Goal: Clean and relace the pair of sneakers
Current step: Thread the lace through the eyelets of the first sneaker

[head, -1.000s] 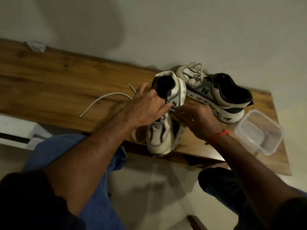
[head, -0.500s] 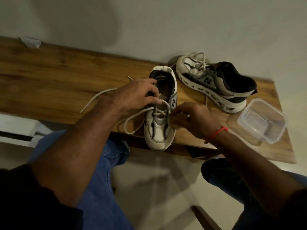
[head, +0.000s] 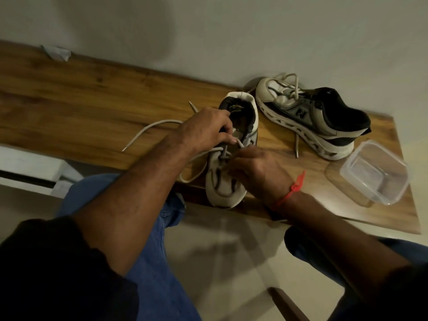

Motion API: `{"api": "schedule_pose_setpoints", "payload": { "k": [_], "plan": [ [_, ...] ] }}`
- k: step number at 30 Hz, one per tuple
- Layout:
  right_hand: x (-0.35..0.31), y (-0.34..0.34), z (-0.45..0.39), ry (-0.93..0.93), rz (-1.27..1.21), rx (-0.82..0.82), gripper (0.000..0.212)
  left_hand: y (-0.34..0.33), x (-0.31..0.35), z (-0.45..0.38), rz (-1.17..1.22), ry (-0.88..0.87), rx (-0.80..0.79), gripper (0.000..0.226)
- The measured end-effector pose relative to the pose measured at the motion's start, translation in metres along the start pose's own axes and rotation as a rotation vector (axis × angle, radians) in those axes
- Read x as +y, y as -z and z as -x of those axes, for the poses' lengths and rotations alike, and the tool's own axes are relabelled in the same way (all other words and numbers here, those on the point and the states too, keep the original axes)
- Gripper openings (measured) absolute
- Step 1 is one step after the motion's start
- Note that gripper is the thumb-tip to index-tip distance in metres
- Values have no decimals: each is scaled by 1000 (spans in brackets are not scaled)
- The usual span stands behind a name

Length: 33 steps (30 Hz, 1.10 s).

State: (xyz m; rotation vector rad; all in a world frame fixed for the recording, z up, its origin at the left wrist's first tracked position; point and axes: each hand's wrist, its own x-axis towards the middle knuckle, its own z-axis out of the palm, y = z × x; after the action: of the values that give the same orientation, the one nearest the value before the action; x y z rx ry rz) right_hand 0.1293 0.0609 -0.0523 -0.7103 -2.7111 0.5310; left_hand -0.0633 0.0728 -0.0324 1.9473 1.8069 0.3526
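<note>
Both hands pinch the lace [head: 203, 156]: left hand [head: 206, 130], right hand [head: 257, 172] covering the sneaker [head: 222, 184] eyelets.

- A plain pale wall [head: 254, 31] runs behind, dimly lit, with a soft shadow on it.
- A long wooden table [head: 81, 100] stands against it.
- Pale tiled floor [head: 220, 251] lies below the near edge.
- A white unit [head: 27, 167] sits at left, under the table.
</note>
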Motion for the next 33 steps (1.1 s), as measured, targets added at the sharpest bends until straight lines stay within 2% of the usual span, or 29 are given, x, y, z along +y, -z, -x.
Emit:
{"api": "schedule_pose_setpoints", "payload": {
  "k": [3, 5, 6, 10, 11, 14, 16, 18, 20, 21, 24, 26, 29, 32, 33],
  "plan": [
    [-33, -20, 14, 156, -129, -186, 17, -1, 2, 2, 10, 10, 22, 19],
    [-47, -29, 20, 227, -121, -308, 16, -1, 3, 1, 24, 18, 10, 19],
    [-42, -28, 16, 217, -95, -290, 15, 0, 3, 1, 30, 20, 0, 19],
    [-10, -3, -9, 153, 62, -10, 22, 2, 1, 2, 43, 20, -18, 20],
    [-10, -1, -11, 162, 71, 12, 20, 1, 2, 2, 43, 21, -21, 19],
    [-42, -21, 2, 230, 31, -143, 10, 0, 4, 2, 62, 24, -31, 20],
    [-44, -23, 3, 240, 25, -235, 10, 2, 5, 1, 60, 21, -45, 19],
    [-25, -16, -7, 182, 65, -149, 18, 4, 5, 1, 58, 17, -60, 19],
    [-12, -9, -16, 151, 125, -60, 12, 4, 4, 1, 36, 19, -54, 20],
    [-15, -9, -18, 153, 124, -66, 12, 4, 5, 2, 28, 21, -47, 20],
    [-35, -15, -10, 248, 33, -206, 16, 1, 3, 2, 37, 21, -39, 20],
    [-40, -12, -3, 250, -18, -398, 17, 0, 4, 2, 30, 27, -32, 20],
    [-28, -2, 1, 148, 78, -673, 23, 0, 5, 1, -24, 2, -25, 26],
    [-9, 14, 4, 36, 103, -765, 22, 0, 5, 0, -30, -21, -119, 37],
    [-1, 24, 4, -21, 113, -783, 19, 0, 5, 1, -33, -10, -184, 47]
  ]
}}
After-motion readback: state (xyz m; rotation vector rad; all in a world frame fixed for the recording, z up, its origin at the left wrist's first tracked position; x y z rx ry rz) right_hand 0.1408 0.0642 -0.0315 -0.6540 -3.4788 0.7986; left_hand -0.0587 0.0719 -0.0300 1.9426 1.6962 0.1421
